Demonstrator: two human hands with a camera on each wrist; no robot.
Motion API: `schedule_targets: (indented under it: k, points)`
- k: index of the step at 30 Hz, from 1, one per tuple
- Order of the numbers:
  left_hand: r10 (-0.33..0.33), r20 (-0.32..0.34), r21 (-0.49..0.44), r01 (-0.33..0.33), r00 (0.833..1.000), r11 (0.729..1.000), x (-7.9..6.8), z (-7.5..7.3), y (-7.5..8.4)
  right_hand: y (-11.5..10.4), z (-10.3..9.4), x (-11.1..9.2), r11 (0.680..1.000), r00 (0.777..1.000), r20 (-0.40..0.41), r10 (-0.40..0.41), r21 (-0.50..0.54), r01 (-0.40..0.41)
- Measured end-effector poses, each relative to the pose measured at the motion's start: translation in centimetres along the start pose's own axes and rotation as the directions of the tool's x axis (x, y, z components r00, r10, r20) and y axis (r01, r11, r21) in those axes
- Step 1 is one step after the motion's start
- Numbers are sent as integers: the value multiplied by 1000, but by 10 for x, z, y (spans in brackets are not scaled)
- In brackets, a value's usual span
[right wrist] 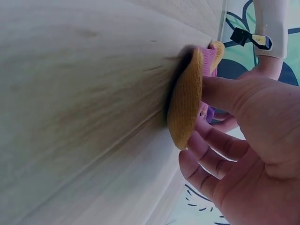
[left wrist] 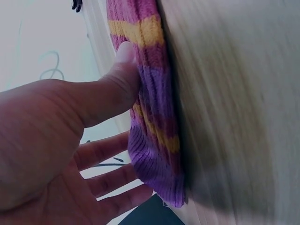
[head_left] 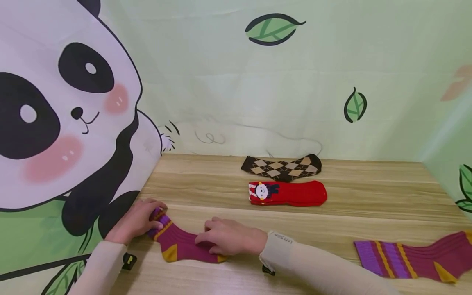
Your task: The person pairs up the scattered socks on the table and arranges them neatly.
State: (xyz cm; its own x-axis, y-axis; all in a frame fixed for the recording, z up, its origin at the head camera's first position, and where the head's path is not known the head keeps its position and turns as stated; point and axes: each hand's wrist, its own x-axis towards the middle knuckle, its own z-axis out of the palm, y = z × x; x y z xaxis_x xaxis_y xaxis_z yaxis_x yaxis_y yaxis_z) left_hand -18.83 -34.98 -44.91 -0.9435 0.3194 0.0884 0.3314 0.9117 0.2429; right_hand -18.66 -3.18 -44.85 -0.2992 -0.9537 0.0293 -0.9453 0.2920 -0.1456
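Note:
A maroon sock [head_left: 184,243] with a purple-and-yellow striped cuff and yellow heel lies flat at the front left of the table. My left hand [head_left: 138,219] is at its cuff; in the left wrist view the thumb rests on the stripes [left wrist: 152,89], and the other fingers extend loosely past the cuff's edge. At the toe end, my right hand [head_left: 234,235] touches the sock with lightly bent fingers. The right wrist view shows the yellow toe [right wrist: 185,105] beside its thumb and fingertips. A matching sock [head_left: 424,256] lies at the far right, partly cut off by the frame.
Farther back lie a red sock [head_left: 304,194] with a white bear figure and, behind it, a brown argyle sock [head_left: 282,168]. Light green cloth [head_left: 221,82] with leaves walls in the wooden table [head_left: 368,205]; a large panda print [head_left: 110,37] covers the left side.

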Motion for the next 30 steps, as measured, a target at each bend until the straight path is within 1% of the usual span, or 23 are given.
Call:
schedule_targets:
  k: [7, 12, 15, 17, 21, 24, 27, 30]
  points:
    - [-50, 17, 30, 49, 999, 998, 2, -1, 0, -2, 0, 1, 1000, 1000, -7, 7, 18, -7]
    - [-72, -20, 68, 74, 997, 995, 1, -1, 0, -3, 1, 1, 999, 1000, -1, 14, 53, -14]
    - [-71, -46, 81, 75, 996, 994, 1, -1, -1, -4, 0, 1, 997, 1000, 1, 13, 81, -13]
    - [-57, -63, 81, 62, 996, 995, 1, -2, -1, -4, 0, 1, 995, 1000, 1, 10, 98, -10]
    - [-41, -72, 67, 45, 997, 997, 0, -2, 0, -6, -1, 0, 994, 1000, 12, 12, 113, -13]
    - [-38, -62, 65, 42, 997, 997, -1, -4, 0, -8, -2, 1, 997, 1000, 26, -2, 83, 0]
    - [-39, -40, 62, 41, 998, 997, 0, -6, 0, -9, -2, 3, 999, 999, 39, -28, 17, 27]
    - [-44, -16, 67, 45, 999, 997, 1, -8, -1, -11, -2, 4, 999, 999, 42, -29, -25, 30]
